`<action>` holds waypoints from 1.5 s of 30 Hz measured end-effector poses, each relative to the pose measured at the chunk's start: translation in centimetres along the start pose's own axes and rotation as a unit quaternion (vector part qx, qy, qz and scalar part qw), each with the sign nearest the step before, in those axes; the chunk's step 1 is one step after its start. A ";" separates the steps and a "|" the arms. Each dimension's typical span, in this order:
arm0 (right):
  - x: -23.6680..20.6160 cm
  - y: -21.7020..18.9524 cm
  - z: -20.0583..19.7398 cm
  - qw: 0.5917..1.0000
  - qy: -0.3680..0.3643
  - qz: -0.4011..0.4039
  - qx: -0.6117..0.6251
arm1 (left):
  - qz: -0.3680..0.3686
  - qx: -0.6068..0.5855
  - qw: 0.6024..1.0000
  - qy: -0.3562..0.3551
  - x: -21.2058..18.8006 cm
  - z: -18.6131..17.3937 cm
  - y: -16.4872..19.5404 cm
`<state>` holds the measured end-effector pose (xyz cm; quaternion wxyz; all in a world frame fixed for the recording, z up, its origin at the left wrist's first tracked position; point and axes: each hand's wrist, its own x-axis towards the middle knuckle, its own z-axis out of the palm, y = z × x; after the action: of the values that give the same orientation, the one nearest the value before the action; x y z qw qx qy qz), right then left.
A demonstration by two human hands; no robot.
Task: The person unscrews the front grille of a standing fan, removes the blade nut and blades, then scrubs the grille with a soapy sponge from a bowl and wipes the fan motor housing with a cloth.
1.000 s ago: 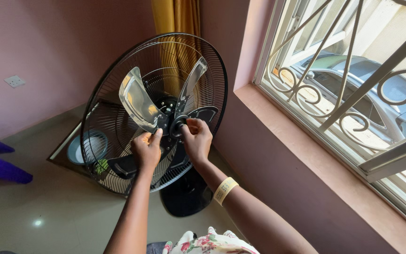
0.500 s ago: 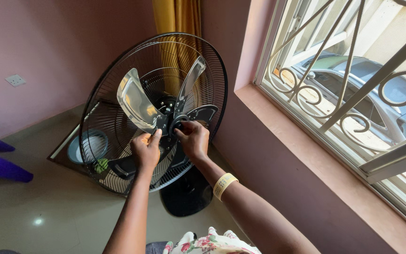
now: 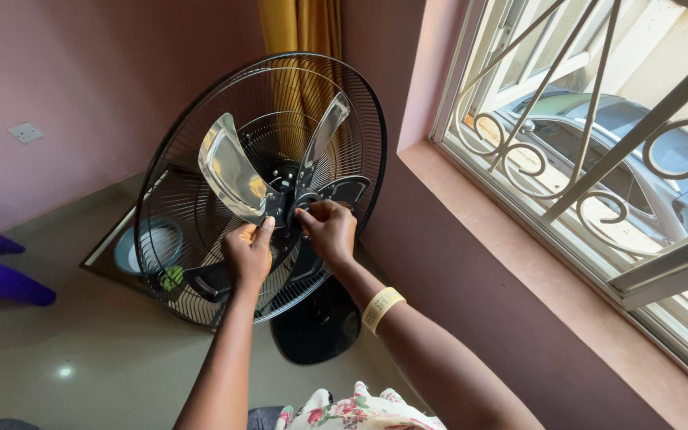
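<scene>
right now both hands sit at the fan (image 3: pixel 260 187) hub: left hand (image 3: pixel 248 253) at 7 o'clock pinching a clear blade (image 3: pixel 231 173), right hand (image 3: pixel 328 231) at 4 o'clock gripping the hub cap (image 3: pixel 306 213).

Standing fan (image 3: pixel 201 159) with front guard off: black round wire rear grille tilted upward, translucent grey blades (image 3: pixel 231 177) on a black hub (image 3: pixel 290 209) at its centre, round black base (image 3: pixel 316 325) on the floor below.
</scene>
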<state>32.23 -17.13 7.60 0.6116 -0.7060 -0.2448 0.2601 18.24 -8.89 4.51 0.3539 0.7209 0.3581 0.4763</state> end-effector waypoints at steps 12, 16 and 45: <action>0.9 2.5 -1.4 0.922 -0.028 -0.362 -0.137 | -0.030 -0.026 0.999 0.011 -0.7 0.7 -1.9; -0.1 1.7 -3.0 0.886 -0.016 -0.428 -0.175 | -0.023 -0.074 0.997 0.004 -1.2 0.7 -2.0; -5.0 6.3 -11.5 0.967 -0.106 -0.210 -0.093 | -0.384 -0.202 0.892 0.126 -9.9 3.2 1.1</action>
<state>36.36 -29.69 3.03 0.5552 -0.6606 -0.4740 0.1749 18.55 -18.47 0.25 0.5991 0.3741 0.5446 0.4523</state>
